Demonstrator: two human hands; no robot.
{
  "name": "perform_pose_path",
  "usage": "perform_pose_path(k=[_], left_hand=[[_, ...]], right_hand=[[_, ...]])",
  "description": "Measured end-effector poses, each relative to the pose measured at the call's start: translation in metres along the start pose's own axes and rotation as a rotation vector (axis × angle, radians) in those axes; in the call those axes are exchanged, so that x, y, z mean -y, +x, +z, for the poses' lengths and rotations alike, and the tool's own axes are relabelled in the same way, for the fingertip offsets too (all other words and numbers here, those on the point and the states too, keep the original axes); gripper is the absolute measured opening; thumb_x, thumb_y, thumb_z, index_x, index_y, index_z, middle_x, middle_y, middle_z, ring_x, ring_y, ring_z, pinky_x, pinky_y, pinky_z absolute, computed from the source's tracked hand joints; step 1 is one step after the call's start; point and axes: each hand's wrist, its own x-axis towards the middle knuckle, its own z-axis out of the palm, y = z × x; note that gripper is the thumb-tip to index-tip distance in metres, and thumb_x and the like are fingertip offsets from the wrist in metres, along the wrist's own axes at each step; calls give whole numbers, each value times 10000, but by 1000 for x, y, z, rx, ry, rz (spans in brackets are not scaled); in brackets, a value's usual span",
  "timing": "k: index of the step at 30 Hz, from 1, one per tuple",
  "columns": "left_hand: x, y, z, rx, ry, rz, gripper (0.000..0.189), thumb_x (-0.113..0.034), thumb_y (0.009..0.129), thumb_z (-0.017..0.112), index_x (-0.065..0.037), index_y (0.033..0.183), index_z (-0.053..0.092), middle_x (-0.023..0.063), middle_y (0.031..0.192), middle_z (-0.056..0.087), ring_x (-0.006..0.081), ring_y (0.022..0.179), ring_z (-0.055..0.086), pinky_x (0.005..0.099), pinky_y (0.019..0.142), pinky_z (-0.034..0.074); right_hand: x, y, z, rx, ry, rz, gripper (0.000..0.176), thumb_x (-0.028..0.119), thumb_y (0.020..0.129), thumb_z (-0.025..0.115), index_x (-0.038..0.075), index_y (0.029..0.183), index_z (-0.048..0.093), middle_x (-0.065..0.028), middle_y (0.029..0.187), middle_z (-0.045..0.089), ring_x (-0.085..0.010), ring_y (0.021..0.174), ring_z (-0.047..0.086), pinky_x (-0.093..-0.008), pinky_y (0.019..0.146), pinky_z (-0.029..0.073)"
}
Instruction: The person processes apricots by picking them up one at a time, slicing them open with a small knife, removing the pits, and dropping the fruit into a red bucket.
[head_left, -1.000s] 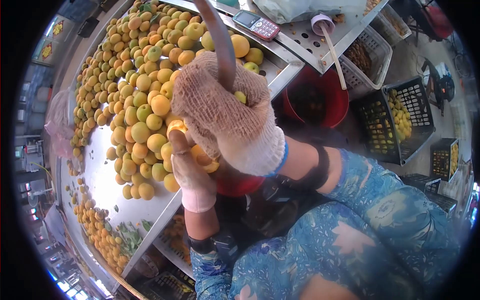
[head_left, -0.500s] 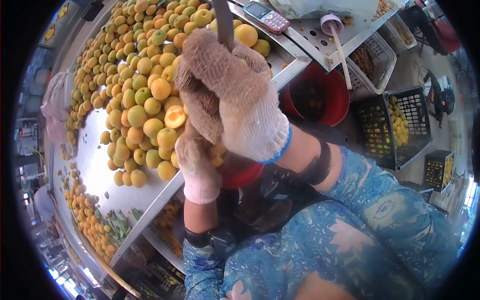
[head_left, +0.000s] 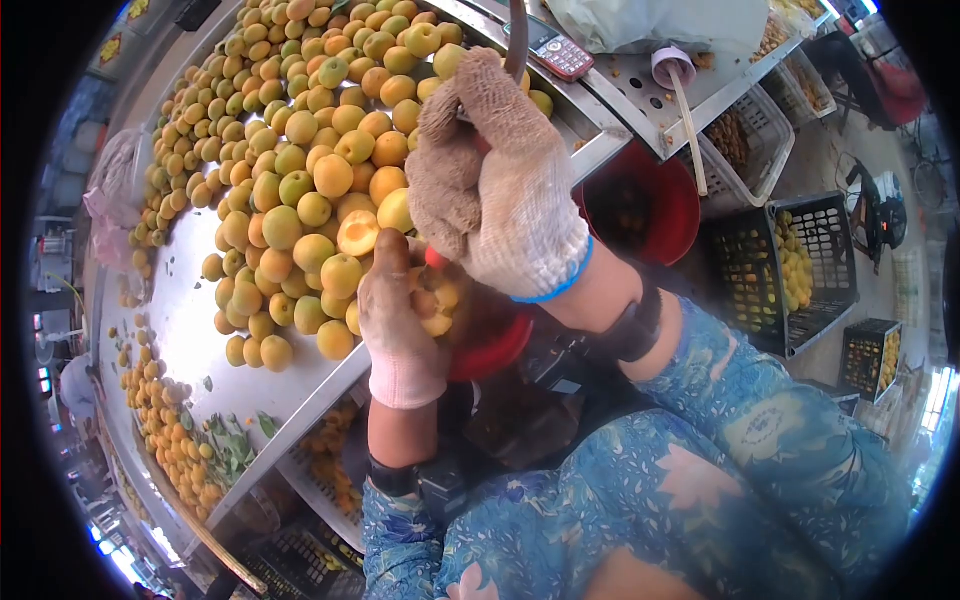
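My left hand (head_left: pixel 398 320), in a soiled pale glove, holds an opened orange fruit (head_left: pixel 435 300) at the table's front edge. Above and to its right, my right hand (head_left: pixel 490 165), in a white and brown knitted glove, is closed round a tool with a dark curved blade (head_left: pixel 517 40) that points up. A bit of red shows between the two hands. Beside my left hand a halved fruit (head_left: pixel 358 233) lies cut side up on a large heap of yellow-orange fruits (head_left: pixel 283 228).
The metal table (head_left: pixel 185 300) holds smaller fruits and leaves (head_left: pixel 232 445) at lower left. A phone (head_left: pixel 560 50) and purple cup with a stick (head_left: pixel 673 70) are at the top. Red buckets (head_left: pixel 680 200), a white basket (head_left: pixel 775 150) and black crates (head_left: pixel 820 240) stand to the right.
My right hand has moved right and away from my left hand, its blade shifting with it. The opened fruit in my left hand is now uncovered.
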Motion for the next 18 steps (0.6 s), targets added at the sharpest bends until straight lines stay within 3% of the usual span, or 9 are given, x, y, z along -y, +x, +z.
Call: perform_pose_path(k=[2,3,6,8,10,11,12,15,18], left_hand=[[-1,0,-8,175,1066,947,531,-77,777,670,24,1254,462,66,817,565,179,659,558,290,590,464],[-3,-1,-6,170,1068,951,531,-77,777,670,24,1254,462,66,817,565,179,659,558,290,590,464],[-9,-6,8,230,858,722,288,-283,926,573,-31,1057,520,18,773,555,102,585,523,240,505,458],[-8,-2,11,252,786,644,302,-351,976,540,-50,991,539,2,758,552,76,561,511,224,477,456],[-8,9,11,125,-368,-201,279,-305,980,536,-27,989,541,-7,749,539,72,565,509,211,492,448],[-17,-5,21,40,-188,-56,287,-301,985,523,-15,970,545,9,754,541,87,588,525,199,505,446],[-26,0,4,165,-155,-126,306,-325,984,514,-24,950,558,29,784,557,117,588,537,199,486,441],[-42,1,11,0,-151,-100,378,-420,970,497,-45,931,528,55,785,566,121,687,575,191,492,437],[-46,6,10,-254,-152,-61,425,-464,953,508,-41,987,535,59,820,578,134,717,583,177,489,422]], right_hand=[[0,2,-3,37,163,109,412,498,949,499,144,739,510,28,506,317,-122,356,297,-282,332,263],[-2,2,0,1,150,101,411,497,956,481,152,732,497,42,519,271,-114,364,279,-276,330,260],[2,6,-8,62,473,320,365,480,932,553,166,753,497,58,540,321,-94,409,354,-257,370,295],[-5,10,-12,52,480,347,341,460,936,540,183,748,477,68,544,266,-92,405,314,-266,363,260],[-5,12,-13,-43,458,266,324,427,939,528,183,737,463,72,546,284,-85,408,316,-261,366,248],[-3,15,-14,-83,458,193,348,439,947,527,151,753,506,62,547,287,-96,395,308,-270,340,244],[1,18,-16,-80,460,191,348,439,947,527,151,753,506,62,547,287,-96,395,308,-270,340,244],[6,22,-16,-57,212,158,344,422,942,545,140,752,496,59,539,307,-88,384,310,-263,341,243],[-5,5,-1,107,-494,74,173,228,925,589,58,893,605,42,569,427,-68,369,369,-246,363,323]])
